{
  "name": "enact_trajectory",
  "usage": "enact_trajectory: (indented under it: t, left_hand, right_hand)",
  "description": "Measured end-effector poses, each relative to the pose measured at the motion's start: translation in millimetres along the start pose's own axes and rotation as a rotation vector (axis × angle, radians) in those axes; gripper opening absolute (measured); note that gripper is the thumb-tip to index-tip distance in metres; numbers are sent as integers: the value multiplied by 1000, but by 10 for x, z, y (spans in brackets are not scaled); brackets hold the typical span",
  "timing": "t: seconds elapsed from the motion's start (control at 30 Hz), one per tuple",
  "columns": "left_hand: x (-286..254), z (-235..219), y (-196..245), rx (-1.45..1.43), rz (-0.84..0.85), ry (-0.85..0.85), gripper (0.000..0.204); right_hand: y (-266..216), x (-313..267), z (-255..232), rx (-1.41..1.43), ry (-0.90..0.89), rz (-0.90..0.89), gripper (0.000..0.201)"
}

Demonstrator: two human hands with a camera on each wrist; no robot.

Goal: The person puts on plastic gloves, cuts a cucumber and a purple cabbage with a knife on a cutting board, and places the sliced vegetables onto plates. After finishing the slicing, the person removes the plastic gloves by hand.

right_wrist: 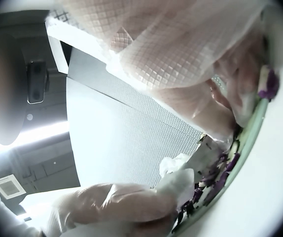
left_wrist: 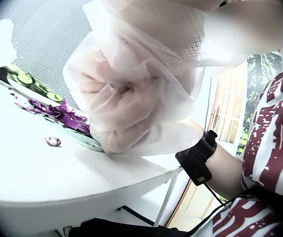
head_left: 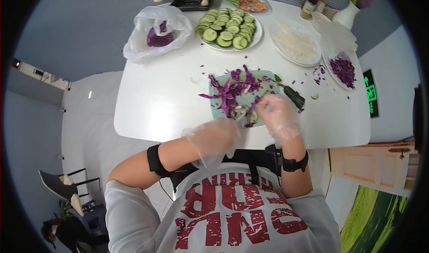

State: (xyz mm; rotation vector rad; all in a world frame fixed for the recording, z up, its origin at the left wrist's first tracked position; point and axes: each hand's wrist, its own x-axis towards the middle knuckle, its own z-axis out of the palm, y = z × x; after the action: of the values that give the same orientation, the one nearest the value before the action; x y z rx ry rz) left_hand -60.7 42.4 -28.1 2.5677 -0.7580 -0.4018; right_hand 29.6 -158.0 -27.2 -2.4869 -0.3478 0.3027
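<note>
Both hands wear clear plastic gloves. At the near edge of the green cutting board, my left hand has its fingers curled round what looks like a knife, its handle hidden. The grey blade shows between the hands in the right wrist view. My right hand is bent over the board's right side, its fingertips pinching at the far end of the blade. Purple cabbage pieces lie across the board, with pale green scraps near the fingers. The left wrist view shows my left hand curled inside its loose glove.
A dark green cucumber piece lies at the board's right. Behind stand a bag with cabbage, a plate of cucumber slices, plates of white shreds and shredded cabbage, and a white vase.
</note>
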Motion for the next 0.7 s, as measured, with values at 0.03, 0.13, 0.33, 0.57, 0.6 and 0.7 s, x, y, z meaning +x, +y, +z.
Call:
enact_trajectory:
  t: [0.03, 0.13, 0.33, 0.57, 0.6, 0.7]
  left_hand:
    - [-15, -61, 50, -78, -68, -67, 20]
    - [-114, 69, -46, -4, 190, 139, 18]
    - [219, 25, -40, 121, 92, -100, 19]
    - [0, 178, -100, -265, -95, 31, 25]
    - [25, 168, -102, -127, -30, -13, 24]
    - [204, 134, -98, 67, 43, -85, 22]
  right_hand:
    - [0, 3, 4, -6, 4, -1, 14]
    - [26, 20, 54, -42, 40, -21, 14]
    - [56, 46, 67, -42, 39, -32, 14]
    - [-12, 34, 51, -30, 45, 4, 17]
    - [1, 36, 64, -37, 50, 14, 16]
    - [-13, 47, 60, -36, 36, 33, 15]
